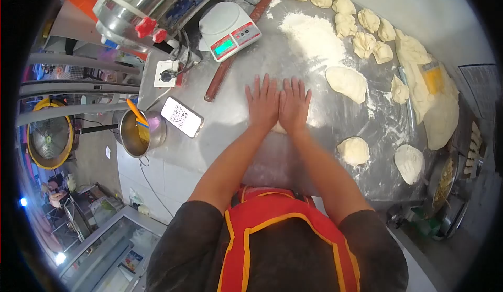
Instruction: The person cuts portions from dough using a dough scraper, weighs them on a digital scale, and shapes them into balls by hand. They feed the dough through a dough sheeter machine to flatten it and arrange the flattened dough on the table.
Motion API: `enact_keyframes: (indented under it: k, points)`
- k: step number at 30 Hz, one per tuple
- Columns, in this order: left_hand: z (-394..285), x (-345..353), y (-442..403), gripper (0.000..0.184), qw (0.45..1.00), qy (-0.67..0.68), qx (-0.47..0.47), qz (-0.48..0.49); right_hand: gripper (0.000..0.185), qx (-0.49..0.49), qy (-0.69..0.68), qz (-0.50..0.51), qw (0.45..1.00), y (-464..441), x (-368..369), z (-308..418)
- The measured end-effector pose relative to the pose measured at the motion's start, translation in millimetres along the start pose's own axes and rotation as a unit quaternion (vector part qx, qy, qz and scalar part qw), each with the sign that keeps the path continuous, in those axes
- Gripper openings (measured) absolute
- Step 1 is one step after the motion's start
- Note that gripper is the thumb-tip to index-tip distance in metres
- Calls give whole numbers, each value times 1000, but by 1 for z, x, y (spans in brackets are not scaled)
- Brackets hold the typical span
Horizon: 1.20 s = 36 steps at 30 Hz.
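My left hand (pixel 263 103) and my right hand (pixel 294 104) lie flat side by side on the steel table (pixel 230 119), fingers stretched forward and slightly spread. Beneath the heels of both palms a small edge of pale dough (pixel 280 129) shows; the hands cover the rest. To the right of my right hand lies a flattened dough piece (pixel 347 84), with a round dough ball (pixel 353 151) nearer my body. Another floured dough round (pixel 409 164) sits farther right. A patch of white flour (pixel 312 35) spreads beyond my fingertips.
Several dough lumps (pixel 346 24) line the back right, beside a large dough mass (pixel 440 119) with a scraper (pixel 433 79). A digital scale (pixel 229 30), wooden rod (pixel 222 74), phone (pixel 182 116), socket box (pixel 166 74) and metal pot (pixel 157 129) stand left.
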<state>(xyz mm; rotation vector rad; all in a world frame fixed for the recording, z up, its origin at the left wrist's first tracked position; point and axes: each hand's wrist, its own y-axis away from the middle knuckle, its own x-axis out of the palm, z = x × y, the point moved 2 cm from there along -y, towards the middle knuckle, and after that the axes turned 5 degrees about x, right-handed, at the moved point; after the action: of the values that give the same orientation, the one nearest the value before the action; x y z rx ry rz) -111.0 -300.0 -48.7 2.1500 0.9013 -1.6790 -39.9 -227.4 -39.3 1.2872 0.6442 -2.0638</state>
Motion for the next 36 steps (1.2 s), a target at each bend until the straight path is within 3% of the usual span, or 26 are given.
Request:
enact_keyframes:
  k: [2,3,4,5,6,7,8,10,14,16,17,19,21,23,26,29,32,36]
  points:
    - [5,4,-3,44,1000,25,-5,0,48,3,-18,7,1000,-7,1,-6]
    - [11,6,-4,45,999,45,-2,5,49,85,-237,78,965,-10,-12,-7]
    - [15,1,-7,46,998,65,-1,10,50,158,-441,149,871,-15,-33,-5]
    - [27,-3,-5,48,959,273,-63,31,52,223,-617,217,723,-16,-45,-7]
    - [37,-14,0,50,874,468,-122,53,62,135,-542,210,803,-12,-45,-25]
    - [40,-24,9,53,745,639,-176,74,64,97,-444,232,860,-3,-48,-26]
    - [39,-38,15,55,779,605,-165,23,66,56,-342,249,904,7,-49,-25]
    - [46,-32,25,53,752,623,-214,10,67,-22,-183,300,936,9,-58,1]
    - [59,-40,29,48,736,640,-220,2,46,-53,-224,235,944,20,-35,8]
    - [60,-72,27,44,783,586,-205,-19,37,-64,-263,200,942,20,-63,21]
    - [59,-82,28,42,804,559,-199,-32,35,-124,-212,166,955,24,-76,23]
    - [53,-79,29,39,921,377,-77,-53,33,-237,-108,97,961,42,-100,18]
    - [35,-58,30,38,971,230,27,-66,36,-237,-121,129,955,53,-92,-12]
    - [3,-20,47,41,983,134,101,-73,38,-216,-150,108,959,55,-87,-24]
    - [-38,-15,62,51,993,83,79,8,43,-160,-185,36,969,55,-68,-15]
    - [-37,-6,49,56,995,22,68,74,51,-124,-152,26,980,42,-29,-13]
    - [-29,-3,20,57,992,-48,87,78,52,-84,-125,21,988,24,-22,-16]
    - [-23,-5,-9,51,989,-26,109,100,52,-39,-131,35,990,-6,-24,-10]
